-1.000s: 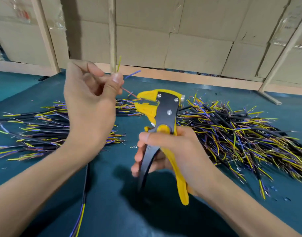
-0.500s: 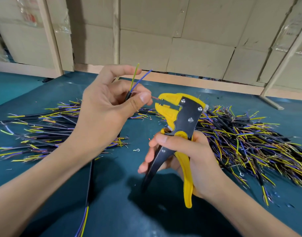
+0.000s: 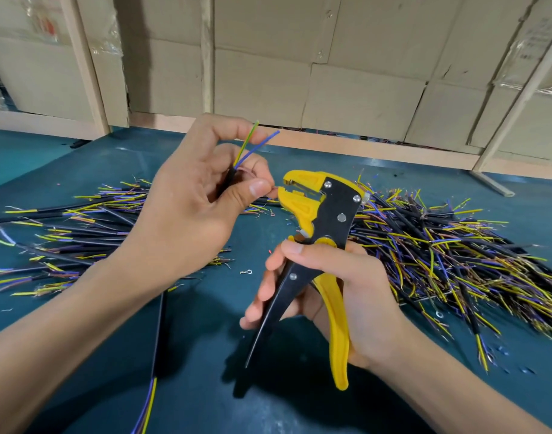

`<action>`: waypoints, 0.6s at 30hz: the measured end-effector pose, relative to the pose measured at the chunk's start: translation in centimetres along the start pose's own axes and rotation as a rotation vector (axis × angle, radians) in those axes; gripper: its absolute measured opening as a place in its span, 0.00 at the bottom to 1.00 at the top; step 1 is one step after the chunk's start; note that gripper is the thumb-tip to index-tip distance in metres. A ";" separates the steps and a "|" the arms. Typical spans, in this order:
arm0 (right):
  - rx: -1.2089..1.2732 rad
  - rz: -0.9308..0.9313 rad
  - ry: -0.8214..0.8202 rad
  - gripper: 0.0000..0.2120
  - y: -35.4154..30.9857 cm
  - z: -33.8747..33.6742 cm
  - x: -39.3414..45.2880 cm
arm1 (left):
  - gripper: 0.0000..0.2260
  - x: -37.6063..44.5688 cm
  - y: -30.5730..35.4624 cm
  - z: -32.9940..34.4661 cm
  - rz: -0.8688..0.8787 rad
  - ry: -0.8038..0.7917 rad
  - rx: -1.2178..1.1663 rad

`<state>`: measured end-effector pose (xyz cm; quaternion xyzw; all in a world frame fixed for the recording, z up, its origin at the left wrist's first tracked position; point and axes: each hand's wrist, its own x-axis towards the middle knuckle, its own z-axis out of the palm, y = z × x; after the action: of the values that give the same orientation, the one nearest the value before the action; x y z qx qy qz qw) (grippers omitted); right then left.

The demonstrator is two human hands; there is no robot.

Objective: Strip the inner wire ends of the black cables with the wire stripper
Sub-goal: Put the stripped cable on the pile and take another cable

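— Where's my view from?
— I have one wide-angle head camera, looking forward and down, close over the left hand (image 3: 187, 211) and right hand (image 3: 340, 296).
— How far out?
— Across the counter (image 3: 205, 355) to the cardboard wall (image 3: 346, 89).

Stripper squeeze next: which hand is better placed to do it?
The right hand, most likely: its fingers already wrap the stripper handles. The left hand is busy pinching the cable, feeding a wire toward the jaws.
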<state>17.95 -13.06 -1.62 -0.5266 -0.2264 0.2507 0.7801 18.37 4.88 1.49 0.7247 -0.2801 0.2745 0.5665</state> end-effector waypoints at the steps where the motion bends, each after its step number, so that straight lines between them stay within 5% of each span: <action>1: 0.005 0.006 -0.008 0.10 -0.1 -0.1 0.0 | 0.16 0.1 0.1 -0.1 -0.022 -0.010 -0.020; 5: -0.042 0.046 -0.021 0.09 -0.7 -0.2 0.0 | 0.15 0.6 0.3 -1.1 -0.205 -0.065 -0.187; 9: -0.186 0.027 0.091 0.06 -0.5 0.0 0.2 | 0.15 0.7 0.6 -1.5 -0.191 -0.104 -0.085; 13: -0.214 0.038 0.185 0.06 -0.5 0.3 0.3 | 0.18 0.8 0.8 -1.2 -0.347 0.007 -0.223; 16: -0.215 0.033 0.362 0.07 -1.3 -1.5 1.1 | 0.28 1.5 1.2 -1.9 -0.390 0.017 -0.517; 18: -0.223 0.023 0.461 0.06 -2.3 -3.3 1.3 | 0.36 2.1 1.6 -2.6 -0.325 0.028 -0.393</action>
<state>21.35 -15.25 -0.47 -0.6552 -0.0627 0.1062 0.7453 18.51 6.89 4.61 0.6325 -0.2003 0.1301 0.7369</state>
